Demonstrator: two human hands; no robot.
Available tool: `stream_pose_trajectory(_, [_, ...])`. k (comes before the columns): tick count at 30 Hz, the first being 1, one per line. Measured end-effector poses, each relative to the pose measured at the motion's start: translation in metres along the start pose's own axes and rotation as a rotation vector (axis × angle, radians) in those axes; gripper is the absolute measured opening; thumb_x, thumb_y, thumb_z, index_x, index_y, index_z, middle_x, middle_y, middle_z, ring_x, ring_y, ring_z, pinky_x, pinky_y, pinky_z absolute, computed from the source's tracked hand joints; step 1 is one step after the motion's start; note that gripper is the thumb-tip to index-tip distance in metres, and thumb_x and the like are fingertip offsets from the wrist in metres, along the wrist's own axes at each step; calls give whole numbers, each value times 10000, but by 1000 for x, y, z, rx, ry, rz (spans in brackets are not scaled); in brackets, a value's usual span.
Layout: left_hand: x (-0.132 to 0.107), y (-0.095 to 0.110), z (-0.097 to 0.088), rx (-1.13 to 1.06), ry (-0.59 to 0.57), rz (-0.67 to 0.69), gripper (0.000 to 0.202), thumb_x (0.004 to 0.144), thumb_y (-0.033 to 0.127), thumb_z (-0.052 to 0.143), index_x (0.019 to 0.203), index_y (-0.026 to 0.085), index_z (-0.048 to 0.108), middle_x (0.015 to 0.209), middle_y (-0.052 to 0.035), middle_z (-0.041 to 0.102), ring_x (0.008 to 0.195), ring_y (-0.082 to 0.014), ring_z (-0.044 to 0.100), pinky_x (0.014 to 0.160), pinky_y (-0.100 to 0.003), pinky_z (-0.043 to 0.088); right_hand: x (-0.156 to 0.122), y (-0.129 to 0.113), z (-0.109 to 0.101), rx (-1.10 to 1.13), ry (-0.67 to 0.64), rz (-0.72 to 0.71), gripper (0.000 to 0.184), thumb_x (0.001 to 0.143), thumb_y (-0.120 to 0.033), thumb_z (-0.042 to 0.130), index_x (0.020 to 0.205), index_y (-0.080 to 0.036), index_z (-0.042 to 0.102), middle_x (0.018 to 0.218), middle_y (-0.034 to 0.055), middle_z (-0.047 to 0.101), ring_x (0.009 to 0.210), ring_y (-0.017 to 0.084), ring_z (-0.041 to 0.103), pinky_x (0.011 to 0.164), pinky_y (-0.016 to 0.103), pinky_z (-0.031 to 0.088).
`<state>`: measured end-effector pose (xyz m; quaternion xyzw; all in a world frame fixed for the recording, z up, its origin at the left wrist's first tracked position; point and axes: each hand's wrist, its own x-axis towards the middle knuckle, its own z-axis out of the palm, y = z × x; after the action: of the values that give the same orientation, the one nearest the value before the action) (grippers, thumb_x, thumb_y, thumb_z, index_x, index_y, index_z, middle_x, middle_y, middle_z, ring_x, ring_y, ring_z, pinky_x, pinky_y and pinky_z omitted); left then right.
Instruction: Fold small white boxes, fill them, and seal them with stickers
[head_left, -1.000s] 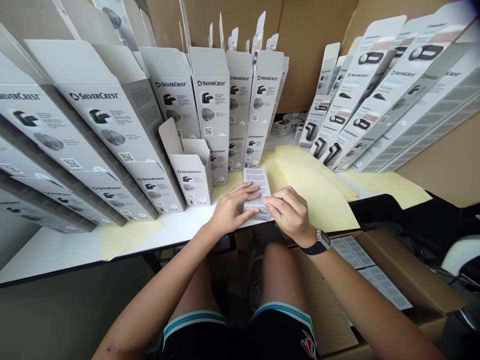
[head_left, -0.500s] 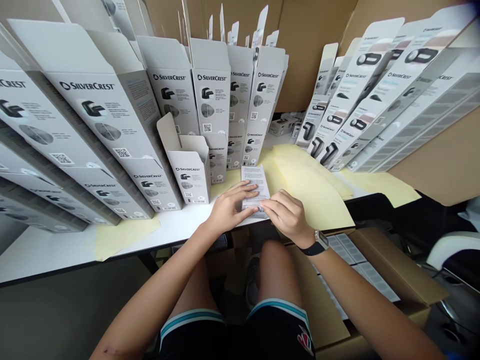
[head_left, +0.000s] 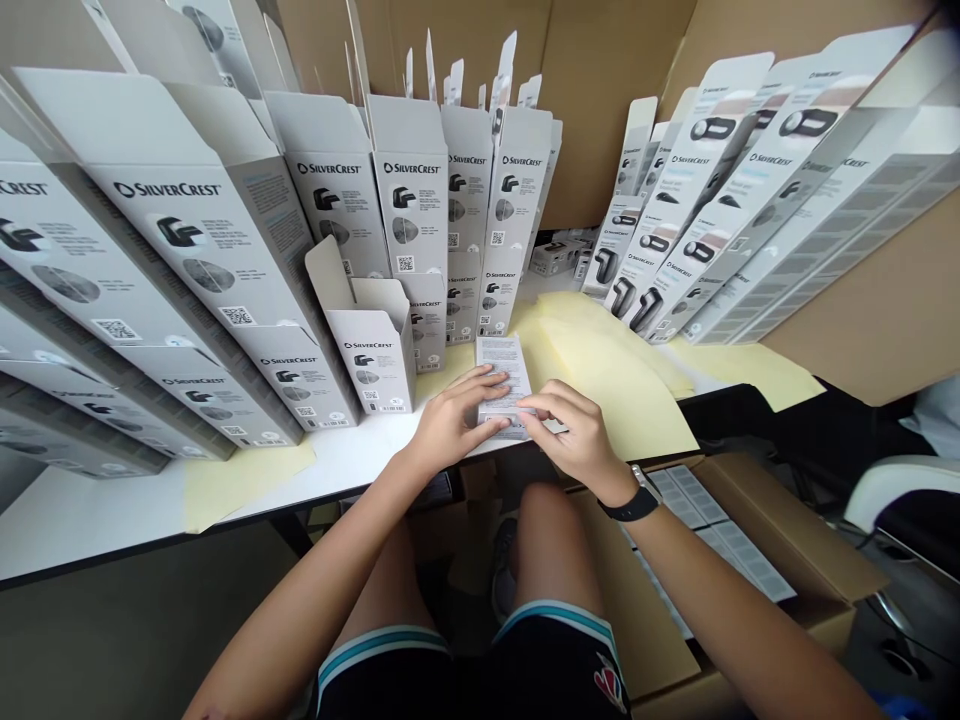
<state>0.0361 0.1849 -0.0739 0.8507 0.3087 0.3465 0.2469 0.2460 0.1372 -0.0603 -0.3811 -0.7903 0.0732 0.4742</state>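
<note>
On the front of the table lies a small white carton covered in fine printed text. My left hand rests across its left side, fingers stretched out and apart, holding it down against the table. At the carton's lower right edge is my right hand, with a dark watch on the wrist. Its thumb and index fingertips come close together there in a pinch; anything between them is too small to make out. A short open-topped SilverCrest box stands upright just left of the carton.
Tall open-flapped SilverCrest boxes stand in rows along the left and back. More boxes lean together at the right. Yellow paper sheets cover part of the table. Below right, an open cardboard box holds several white cartons.
My right thumb and index finger have spread a little, with a gap now showing behind their tips. My left hand stays on the carton. The view has shifted slightly.
</note>
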Motion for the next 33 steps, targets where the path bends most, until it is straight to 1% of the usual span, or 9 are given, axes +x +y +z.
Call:
stream_pose_trajectory(3, [-1, -1, -1, 23, -34, -7, 484, 889, 435, 698, 1311, 206, 639, 1428, -66, 604, 1441, -274, 458, 1213, -518, 404, 4, -1, 3, 10, 11, 55, 78, 937, -136, 610, 896, -147, 676, 794, 38, 547, 742, 124, 545, 669, 267, 461])
stream_pose_trajectory(8, [-3, 0, -3, 53, -64, -10, 520, 853, 361, 736, 1334, 208, 613, 1451, -64, 582, 1455, -287, 437, 1214, -534, 398, 7, -4, 8, -59, -81, 56, 146, 955, -189, 604, 853, -138, 695, 804, 47, 557, 741, 126, 554, 667, 266, 470])
stream_pose_trajectory(13, [-2, 0, -2, 53, -71, 6, 528, 834, 325, 740, 1329, 203, 602, 1455, -64, 579, 1463, -275, 427, 1224, -511, 391, 2, -2, 11, -126, -81, 51, 175, 966, -222, 592, 861, -139, 704, 825, 56, 541, 771, 140, 553, 686, 276, 472])
stream_pose_trajectory(17, [-3, -1, -2, 41, -78, -1, 511, 834, 315, 737, 1316, 210, 605, 1458, -62, 576, 1465, -278, 423, 1224, -511, 388, 0, 7, 14, 42, -71, 168, 112, 906, -239, 682, 969, -149, 705, 906, 50, 521, 819, 137, 558, 735, 272, 491])
stream_pose_trajectory(20, [-3, 0, -2, 40, -79, -25, 508, 830, 309, 740, 1314, 221, 610, 1463, -65, 570, 1462, -288, 426, 1212, -522, 398, 3, 12, 10, 170, -129, 269, 229, 865, -222, 710, 1091, -184, 691, 929, 34, 505, 754, 116, 514, 696, 257, 484])
stream_pose_trajectory(24, [-4, 0, -2, 37, -51, -17, 531, 822, 337, 751, 1319, 218, 611, 1440, -85, 589, 1455, -303, 435, 1191, -538, 417, 6, 10, 1, 305, -207, 369, 417, 886, -200, 619, 1301, -222, 586, 868, 6, 449, 746, 118, 481, 730, 263, 484])
stream_pose_trajectory(26, [-4, 0, -2, 38, -46, -12, 525, 822, 336, 749, 1316, 220, 613, 1440, -85, 588, 1457, -307, 432, 1188, -544, 417, 6, 9, 1, 341, -208, 397, 414, 887, -220, 606, 1299, -221, 581, 869, 6, 444, 766, 121, 480, 751, 267, 476])
stream_pose_trajectory(30, [-4, 1, -2, 37, -44, -11, 518, 821, 330, 748, 1307, 212, 614, 1441, -83, 588, 1460, -308, 426, 1199, -549, 400, 2, 11, 8, 368, -143, 455, 401, 852, -246, 639, 1251, -217, 615, 855, -3, 407, 750, 114, 442, 723, 252, 450])
stream_pose_trajectory(33, [-5, 1, -2, 38, -50, -8, 529, 832, 365, 741, 1317, 204, 604, 1462, -87, 569, 1468, -309, 415, 1211, -553, 380, -2, 11, 16, 505, -73, 535, 431, 853, -222, 570, 1282, -191, 549, 846, -5, 416, 727, 112, 450, 704, 253, 459])
